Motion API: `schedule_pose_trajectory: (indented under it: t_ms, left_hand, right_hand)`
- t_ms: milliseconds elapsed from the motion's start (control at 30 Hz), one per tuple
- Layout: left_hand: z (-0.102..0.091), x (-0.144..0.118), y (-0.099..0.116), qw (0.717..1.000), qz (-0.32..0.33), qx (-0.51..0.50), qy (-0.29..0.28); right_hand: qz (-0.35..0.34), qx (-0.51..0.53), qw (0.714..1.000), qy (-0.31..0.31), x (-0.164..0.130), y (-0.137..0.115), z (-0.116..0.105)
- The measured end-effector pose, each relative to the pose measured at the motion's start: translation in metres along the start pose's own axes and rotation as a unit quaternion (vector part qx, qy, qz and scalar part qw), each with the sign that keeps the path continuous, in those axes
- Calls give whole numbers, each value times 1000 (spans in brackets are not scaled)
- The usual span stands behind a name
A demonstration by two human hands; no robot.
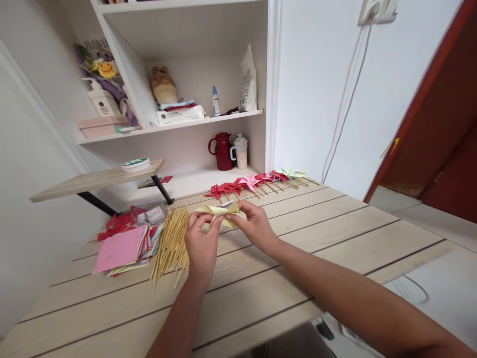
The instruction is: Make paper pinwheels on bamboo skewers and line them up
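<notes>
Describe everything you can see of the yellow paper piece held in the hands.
The yellow paper piece is pale yellow, thin and folded, with flaps bent toward its middle, like a partly formed pinwheel. It is held just above the wooden table, not lying on it. The left hand pinches its left side and the right hand its right side, fingertips meeting near the centre. A small whitish bit shows at the middle; what it is cannot be told.
</notes>
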State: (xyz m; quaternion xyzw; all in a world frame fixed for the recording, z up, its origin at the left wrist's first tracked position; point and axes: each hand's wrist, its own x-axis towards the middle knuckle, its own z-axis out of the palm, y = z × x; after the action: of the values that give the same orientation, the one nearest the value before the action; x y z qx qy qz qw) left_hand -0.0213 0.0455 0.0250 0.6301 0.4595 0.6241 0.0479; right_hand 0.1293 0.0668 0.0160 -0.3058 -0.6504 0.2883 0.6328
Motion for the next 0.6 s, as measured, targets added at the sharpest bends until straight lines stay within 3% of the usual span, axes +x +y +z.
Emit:
schedule_pose_trajectory:
  t_ms: [133, 300, 433, 600]
  left_hand:
    - [0, -2, -3, 984, 149, 84, 46]
    - [-9, 0, 2, 929, 327, 164, 59]
    - [-18, 0, 10, 892, 399, 200, 69]
    - [-23, -2, 13, 876, 428, 207, 82]
  right_hand:
    - [-28, 1, 1000, 10, 0, 0, 0]
    - [-50, -15, 999, -2, -2, -5, -3]
    - [-98, -26, 995, -10, -4, -12, -5]
    - [-150, -22, 988, -14, -4, -17, -7]
